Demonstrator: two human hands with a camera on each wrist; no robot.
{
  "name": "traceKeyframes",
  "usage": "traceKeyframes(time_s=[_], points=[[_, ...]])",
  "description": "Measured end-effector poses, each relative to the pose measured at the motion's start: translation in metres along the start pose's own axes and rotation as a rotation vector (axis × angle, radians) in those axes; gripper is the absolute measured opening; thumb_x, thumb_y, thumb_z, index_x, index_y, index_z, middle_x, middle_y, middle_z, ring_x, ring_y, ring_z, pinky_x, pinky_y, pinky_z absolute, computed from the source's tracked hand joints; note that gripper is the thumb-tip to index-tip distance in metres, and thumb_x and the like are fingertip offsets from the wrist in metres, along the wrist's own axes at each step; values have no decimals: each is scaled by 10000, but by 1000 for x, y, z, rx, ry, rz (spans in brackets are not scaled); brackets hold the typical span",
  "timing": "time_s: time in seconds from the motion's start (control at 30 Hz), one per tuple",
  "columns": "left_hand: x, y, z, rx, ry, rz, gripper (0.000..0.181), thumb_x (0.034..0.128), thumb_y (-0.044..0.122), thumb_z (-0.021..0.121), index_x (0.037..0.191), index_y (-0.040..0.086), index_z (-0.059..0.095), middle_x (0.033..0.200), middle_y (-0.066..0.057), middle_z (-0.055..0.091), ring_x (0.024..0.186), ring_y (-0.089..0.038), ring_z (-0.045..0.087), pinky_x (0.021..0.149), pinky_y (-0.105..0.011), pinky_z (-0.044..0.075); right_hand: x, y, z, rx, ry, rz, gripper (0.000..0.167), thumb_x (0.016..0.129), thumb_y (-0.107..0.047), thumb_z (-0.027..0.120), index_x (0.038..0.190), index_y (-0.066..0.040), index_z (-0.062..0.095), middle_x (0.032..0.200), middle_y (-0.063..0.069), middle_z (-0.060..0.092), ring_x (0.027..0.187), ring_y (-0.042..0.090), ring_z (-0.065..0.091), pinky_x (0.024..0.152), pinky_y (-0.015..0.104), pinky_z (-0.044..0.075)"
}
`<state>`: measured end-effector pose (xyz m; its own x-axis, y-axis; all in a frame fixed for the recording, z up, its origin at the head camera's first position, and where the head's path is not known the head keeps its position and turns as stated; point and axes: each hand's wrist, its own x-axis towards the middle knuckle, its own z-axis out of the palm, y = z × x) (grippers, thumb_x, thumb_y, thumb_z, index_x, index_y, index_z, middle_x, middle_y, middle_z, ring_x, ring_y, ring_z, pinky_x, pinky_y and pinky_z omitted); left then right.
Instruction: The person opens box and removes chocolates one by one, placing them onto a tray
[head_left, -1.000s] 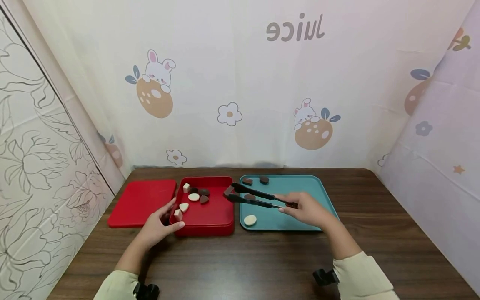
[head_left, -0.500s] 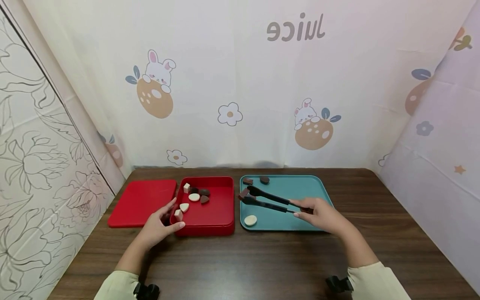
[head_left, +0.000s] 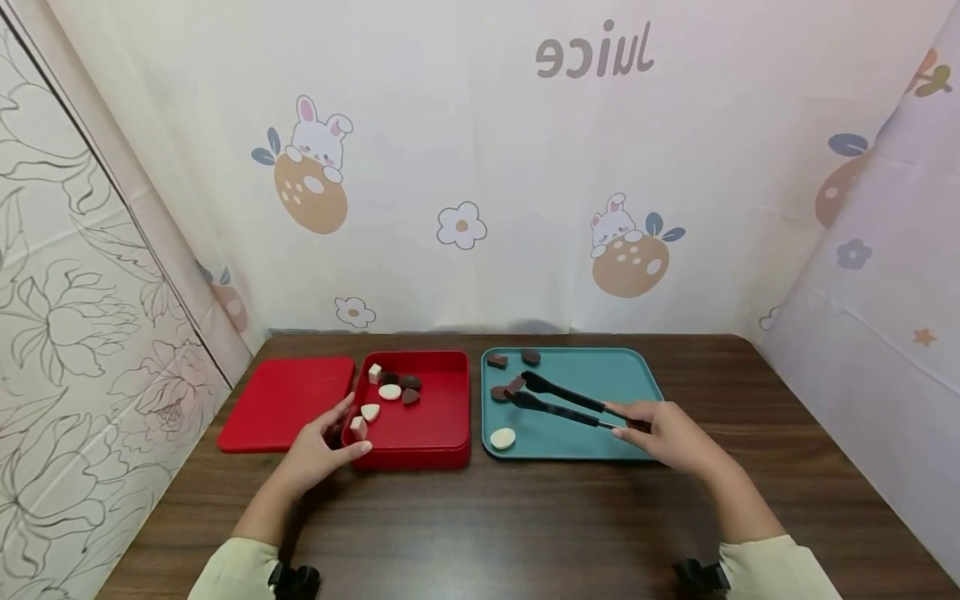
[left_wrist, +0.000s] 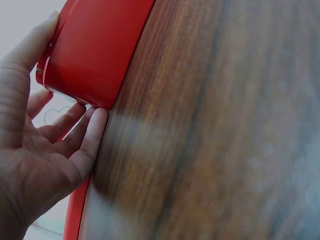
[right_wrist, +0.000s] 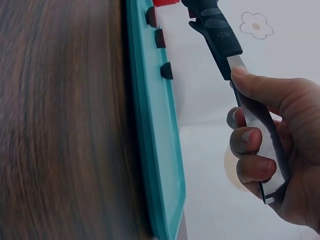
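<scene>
My left hand point(head_left: 311, 454) holds the near left corner of a red box point(head_left: 442, 417), thumb at the front and fingertips at the side. Inside lie several white and dark brown chocolate-like pieces, mostly toward its left. My right hand point(head_left: 675, 433) grips black tongs point(head_left: 555, 409) by the metal handle, seen closely in the right wrist view. A brown block point(head_left: 515, 385) sits between the tong tips over the left part of a teal tray point(head_left: 600, 375). Right beside it is a brown round piece point(head_left: 499, 394); whether they touch I cannot tell.
A flat red lid point(head_left: 285, 408) lies left of the box. On the tray are a white oval piece point(head_left: 502, 438) near the front and two brown pieces point(head_left: 530, 357) at the back. A patterned curtain point(head_left: 525, 275) hangs behind the wooden table point(head_left: 480, 525).
The right hand has moved right and slightly down, carrying the tongs and the brown block from the box's right edge to over the tray. The left hand stays on the box.
</scene>
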<state>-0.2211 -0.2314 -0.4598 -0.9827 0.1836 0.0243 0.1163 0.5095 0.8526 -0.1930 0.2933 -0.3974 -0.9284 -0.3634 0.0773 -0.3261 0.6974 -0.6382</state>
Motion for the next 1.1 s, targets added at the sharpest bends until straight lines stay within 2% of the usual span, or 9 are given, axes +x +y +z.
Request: traceKeyframes(time_s=[0.17, 0.43, 0.57, 0.67, 0.73, 0.87, 0.93, 1.07, 1.1], points=[[1, 0, -1, 2, 2, 1, 868, 833, 329, 783, 1540, 148, 313, 1512, -194, 367, 1318, -379, 393, 1024, -547, 391, -2, 6, -2, -49, 22, 9, 448, 929, -176, 676, 1348, -47, 584, 740, 36, 570, 471, 55, 277, 465, 257, 359], [1, 0, 0, -2, 0, 8, 867, 830, 322, 787, 1537, 139, 319, 1505, -194, 378, 1306, -371, 409, 1026, -544, 388, -6, 17, -2, -112, 27, 34, 450, 929, -166, 672, 1343, -18, 579, 661, -12, 502, 500, 57, 308, 472, 256, 363], [1, 0, 0, 1, 2, 6, 867, 830, 323, 786, 1537, 139, 319, 1504, -195, 379, 1302, -371, 412, 1026, -548, 387, -7, 20, -1, -113, 47, 39, 449, 924, -165, 679, 1336, -15, 585, 969, 155, 690, 476, 49, 263, 456, 258, 352], [1, 0, 0, 8, 2, 9, 868, 832, 327, 784, 1537, 134, 317, 1504, -198, 379, 1300, -373, 413, 1026, -552, 384, -8, 22, 0, -122, 56, 39, 444, 922, -163, 681, 1329, -10, 591, 1206, 192, 651, 487, 51, 260, 451, 262, 341], [1, 0, 0, 13, 1, 10, 870, 832, 331, 784, 1537, 131, 315, 1504, -199, 377, 1302, -376, 411, 1027, -555, 383, -7, 23, 0, -134, 50, 46, 445, 926, -168, 676, 1331, -8, 588, 1130, 173, 681, 501, 54, 268, 456, 262, 336], [1, -1, 0, 18, 0, 11, 870, 834, 333, 781, 1538, 128, 313, 1506, -202, 374, 1303, -381, 410, 1027, -559, 380, -6, 23, 0, -165, 39, 64, 442, 934, -175, 665, 1336, -8, 583, 804, 47, 643, 512, 63, 287, 465, 263, 333], [0, -1, 0, 18, 0, 11, 869, 834, 333, 781, 1538, 128, 313, 1505, -202, 375, 1301, -380, 412, 1027, -560, 379, -5, 22, 1, -178, 44, 72, 439, 933, -171, 666, 1334, -10, 586, 825, 80, 655, 514, 71, 291, 469, 265, 335], [0, -1, 0, 15, 1, 10, 869, 833, 333, 782, 1537, 129, 316, 1501, -202, 381, 1292, -377, 419, 1024, -559, 383, -4, 22, 2, -195, 57, 78, 439, 927, -170, 673, 1326, -8, 592, 1060, 143, 697, 521, 85, 302, 469, 276, 334], [0, -2, 0, 15, 2, 10, 868, 833, 332, 782, 1537, 129, 316, 1500, -202, 383, 1290, -375, 421, 1022, -558, 385, -4, 22, 2, -197, 53, 83, 441, 927, -170, 672, 1329, -9, 590, 1027, 154, 697, 518, 86, 305, 470, 275, 335]])
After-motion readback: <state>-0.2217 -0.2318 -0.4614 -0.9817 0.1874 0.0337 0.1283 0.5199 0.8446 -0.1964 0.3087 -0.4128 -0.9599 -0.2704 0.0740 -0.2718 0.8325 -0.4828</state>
